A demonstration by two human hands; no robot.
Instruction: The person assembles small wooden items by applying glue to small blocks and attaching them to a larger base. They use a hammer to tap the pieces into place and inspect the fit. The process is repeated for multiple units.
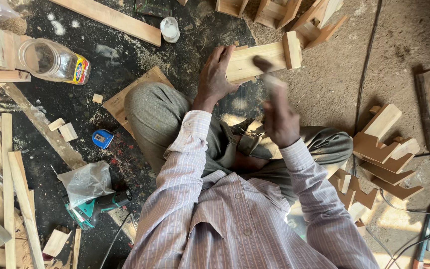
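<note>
I sit cross-legged on a dusty floor. My left hand (215, 74) grips the near end of a pale wooden piece (255, 60) made of a flat board with a short cross block at its right end. My right hand (277, 112) is raised beside it and blurred by motion; it holds a small dark-tipped tool (263, 65) whose tip meets the board's face. What kind of tool it is cannot be made out.
A clear plastic jar (53, 61) lies at upper left. A blue tape measure (102, 138), a teal power drill (95, 208) and a plastic bag (86, 180) sit left of my knee. Stacks of joined wooden pieces (384, 154) lie right; long strips (18, 199) lie left.
</note>
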